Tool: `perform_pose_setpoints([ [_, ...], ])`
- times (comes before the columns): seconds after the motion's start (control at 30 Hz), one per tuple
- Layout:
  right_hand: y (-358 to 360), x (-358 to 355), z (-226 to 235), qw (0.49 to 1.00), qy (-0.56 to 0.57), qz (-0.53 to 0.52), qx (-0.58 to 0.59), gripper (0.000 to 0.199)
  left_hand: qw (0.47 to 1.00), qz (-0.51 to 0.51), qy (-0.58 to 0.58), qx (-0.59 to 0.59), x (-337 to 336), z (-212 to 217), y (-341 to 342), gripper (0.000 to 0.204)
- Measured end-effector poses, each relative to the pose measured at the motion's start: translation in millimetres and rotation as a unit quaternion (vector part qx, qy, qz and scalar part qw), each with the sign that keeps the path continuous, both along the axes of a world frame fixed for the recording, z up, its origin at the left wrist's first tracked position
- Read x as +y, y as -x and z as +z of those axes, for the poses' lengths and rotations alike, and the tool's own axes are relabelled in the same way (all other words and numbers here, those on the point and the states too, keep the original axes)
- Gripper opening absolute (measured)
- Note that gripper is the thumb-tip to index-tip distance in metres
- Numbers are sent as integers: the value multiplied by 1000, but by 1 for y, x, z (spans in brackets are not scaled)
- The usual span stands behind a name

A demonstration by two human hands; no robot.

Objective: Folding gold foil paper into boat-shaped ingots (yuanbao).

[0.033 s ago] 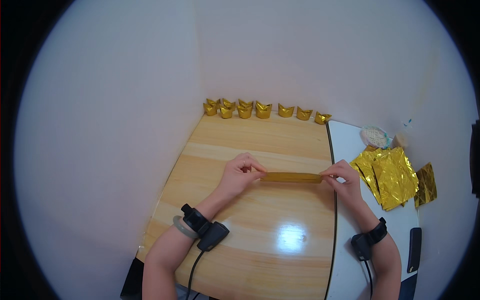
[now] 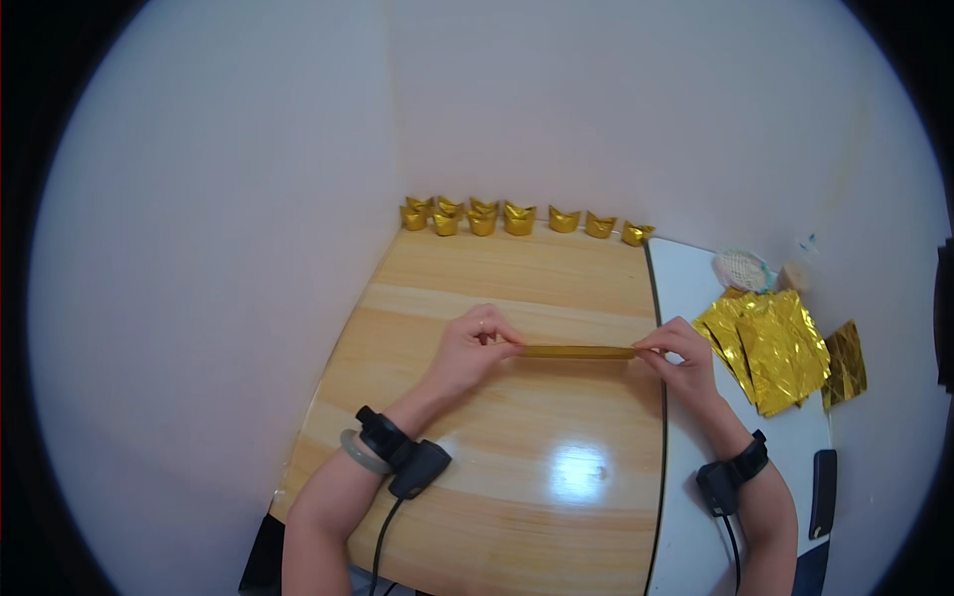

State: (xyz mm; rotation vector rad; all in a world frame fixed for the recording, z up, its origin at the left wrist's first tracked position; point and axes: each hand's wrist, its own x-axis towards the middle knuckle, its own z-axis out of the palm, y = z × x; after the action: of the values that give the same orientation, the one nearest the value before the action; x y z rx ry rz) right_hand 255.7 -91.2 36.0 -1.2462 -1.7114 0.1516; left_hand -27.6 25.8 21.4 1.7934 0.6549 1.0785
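Observation:
A long, narrow strip of folded gold foil paper (image 2: 578,352) stretches level above the wooden tabletop. My left hand (image 2: 475,346) pinches its left end between thumb and fingers. At the other end, my right hand (image 2: 682,360) grips the strip with thumb and forefinger, close to the seam where the wood meets the white surface. Only the strip's thin side shows, so its folds are hard to make out. Boat-shaped folded gold ingots (image 2: 519,221) stand along the table's far edge, several of them paired one behind another on the left.
A stack of creased gold foil sheets (image 2: 780,348) lies on the white tabletop (image 2: 696,497) to the right, with a netted round item (image 2: 743,270) behind it. A dark, narrow bar-shaped object (image 2: 823,495) rests near the right edge. Walls border the left and far sides.
The gold strip looks slightly thinner, as if tilted a little. Both hands keep their hold, and the whole view has shifted by a few pixels.

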Motion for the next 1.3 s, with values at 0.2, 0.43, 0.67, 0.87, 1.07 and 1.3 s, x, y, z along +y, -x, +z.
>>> perform_pose_setpoints([
  [0.2, -5, -3, 2, 981, -96, 8, -169, 18, 991, -46, -122, 27, -3, 2, 2, 12],
  [0.43, -5, -8, 3, 968, 3, 68, -240, 13, 957, -148, -228, 101, 0, -5, 3, 12],
  [0.67, -5, -7, 4, 963, 72, 97, -241, 11, 953, -174, -194, 152, -4, -6, 3, 9],
  [0.87, -5, -10, 9, 964, 105, 100, -224, 11, 955, -183, -136, 192, -7, -5, 6, 5],
  [1.07, -2, -13, 14, 958, 115, 98, -244, 10, 924, -175, -278, 193, -8, 0, 2, 10],
  [1.3, 16, -6, 7, 947, 139, 31, -288, 20, 892, -137, -319, 291, -23, 3, -17, 14],
])
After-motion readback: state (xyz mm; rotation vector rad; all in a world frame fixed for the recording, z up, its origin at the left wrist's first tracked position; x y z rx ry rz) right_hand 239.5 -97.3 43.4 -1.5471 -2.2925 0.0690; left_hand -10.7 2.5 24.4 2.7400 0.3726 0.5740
